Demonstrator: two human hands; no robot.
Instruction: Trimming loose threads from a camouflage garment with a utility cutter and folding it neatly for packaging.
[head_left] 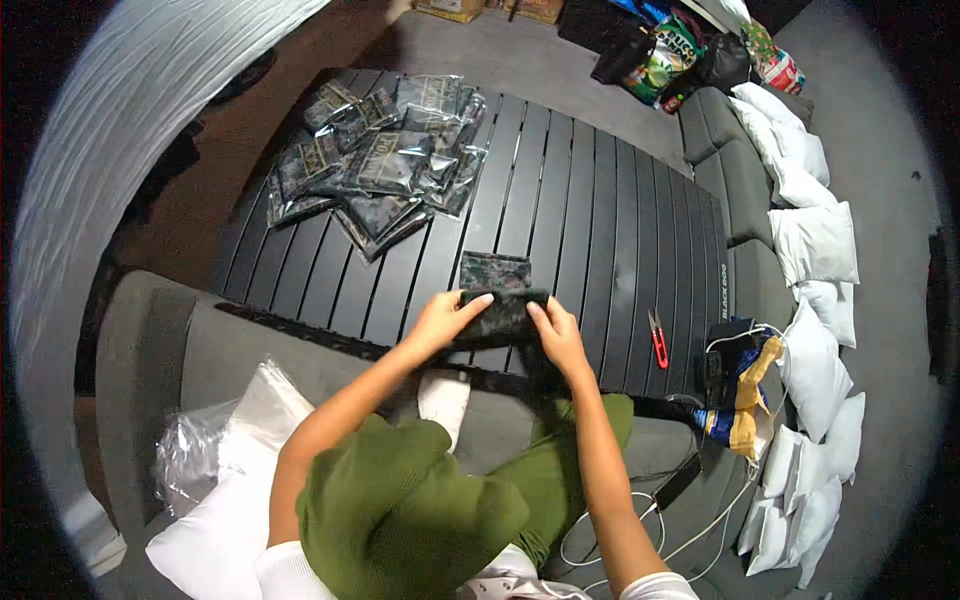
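Note:
Both hands hold a folded dark camouflage cloth (497, 268) at the near edge of the slatted black table (572, 225). My left hand (443, 325) grips its left side, thumb on top. On its right side, my right hand (560, 337) is closed with the thumb pressed on the fabric. The cloth's far part lies flat on the slats, while the near part is folded under my thumbs. My other fingers are mostly hidden behind it. To the right rests a pair of red-handled thread snips (658, 340). At the far left lies a pile of clear-bagged camouflage items (385, 160).
White pillows (812, 240) line the grey sofa (755, 200) on the right. A blue and yellow bag (750, 400) and white cables (720, 510) sit near the table's right corner. Crumpled clear plastic (195, 450) and a white pillow (225, 530) lie beside me on the left.

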